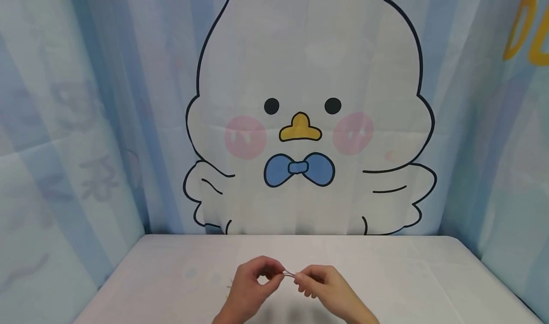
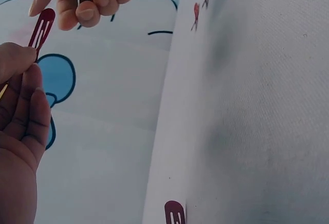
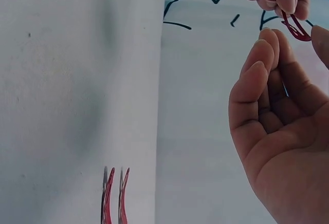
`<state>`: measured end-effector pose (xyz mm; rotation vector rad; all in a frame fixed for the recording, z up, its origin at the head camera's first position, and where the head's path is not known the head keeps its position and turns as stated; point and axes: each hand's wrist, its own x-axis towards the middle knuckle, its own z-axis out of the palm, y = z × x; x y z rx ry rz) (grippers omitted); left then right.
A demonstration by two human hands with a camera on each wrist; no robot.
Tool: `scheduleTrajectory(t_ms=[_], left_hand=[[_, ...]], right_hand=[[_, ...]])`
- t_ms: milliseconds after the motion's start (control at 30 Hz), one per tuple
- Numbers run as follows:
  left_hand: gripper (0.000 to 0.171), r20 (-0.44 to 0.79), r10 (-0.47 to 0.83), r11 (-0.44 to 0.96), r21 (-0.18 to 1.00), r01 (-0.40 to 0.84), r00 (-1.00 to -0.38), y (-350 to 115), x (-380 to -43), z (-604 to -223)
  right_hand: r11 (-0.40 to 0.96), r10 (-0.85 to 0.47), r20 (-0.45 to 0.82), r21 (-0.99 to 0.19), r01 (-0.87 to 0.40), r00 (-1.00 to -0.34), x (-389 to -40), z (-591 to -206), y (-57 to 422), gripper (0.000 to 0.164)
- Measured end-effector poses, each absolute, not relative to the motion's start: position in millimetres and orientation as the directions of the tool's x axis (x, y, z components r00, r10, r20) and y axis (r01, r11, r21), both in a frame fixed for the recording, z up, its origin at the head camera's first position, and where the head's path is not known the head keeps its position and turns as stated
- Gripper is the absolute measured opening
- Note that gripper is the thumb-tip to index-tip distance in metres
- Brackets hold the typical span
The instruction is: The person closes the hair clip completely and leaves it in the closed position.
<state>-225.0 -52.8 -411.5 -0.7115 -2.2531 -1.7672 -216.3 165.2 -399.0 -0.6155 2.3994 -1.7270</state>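
Pinching the red clip [image 2: 47,15] in my left hand [image 1: 253,286], I should steady it and work gently on its protruding end, at my right hand [image 1: 328,286], whose hold I can't tell.

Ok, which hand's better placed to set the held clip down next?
Left, I'd say: the left hand pinches one end of the clip; the right hand is at the other end, but no firm grip clearly shows.
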Motion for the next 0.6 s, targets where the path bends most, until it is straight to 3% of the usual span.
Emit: scheduleTrajectory(t_ms=[367,600], left_hand=[[0.011,0.430,0.285,0.138,0.866,0.481,-0.856,-53.0,-222.5,-411.4],[0.016,0.334,0.305,0.081,0.924,0.373,-0.892,-54.2,-224.1,-411.3]], right_hand=[[0.204,-0.403,0.073,-0.964,-0.168,-0.912,-215.1,-401.1,164.8,0.032],[0.229,-0.376,0.080,-0.957,-0.176,-0.923,-215.6,-399.0,167.1,0.028]])
